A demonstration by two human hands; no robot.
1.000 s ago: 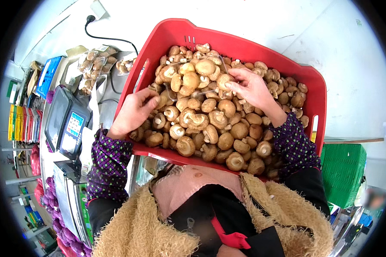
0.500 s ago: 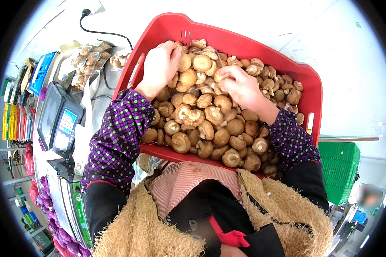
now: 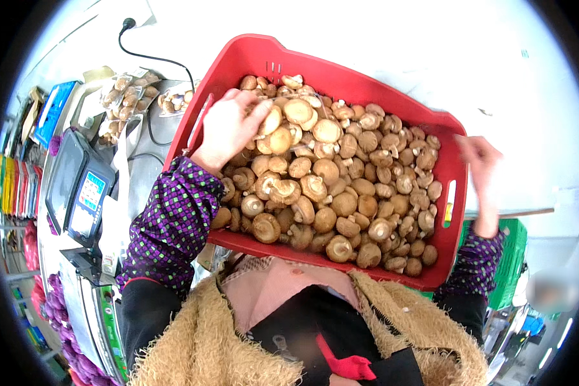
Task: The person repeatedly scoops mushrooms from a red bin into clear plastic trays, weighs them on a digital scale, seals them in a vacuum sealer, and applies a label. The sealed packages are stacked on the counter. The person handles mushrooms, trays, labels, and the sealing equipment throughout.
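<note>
while the left hand (image 3: 228,125) rests on the pile at the far left corner of the red crate (image 3: 392,106), its fingers curl over a few brown mushrooms (image 3: 328,174), closed on them loosely. the crate sits tilted just in front of the person's chest, full of mushrooms. the right hand (image 3: 479,157) is blurred, outside the crate's right rim, fingers apart and holding nothing. a scale (image 3: 77,186) stands to the left, with bagged mushrooms (image 3: 125,96) beyond it.

Right hand (image 3: 481,161) at 3 o'clock motion-blurred, grip unreadable. Crate (image 3: 251,58) base hidden under mushrooms (image 3: 328,170). Green basket (image 3: 509,257) at 4 o'clock mostly concealed behind crate.
</note>
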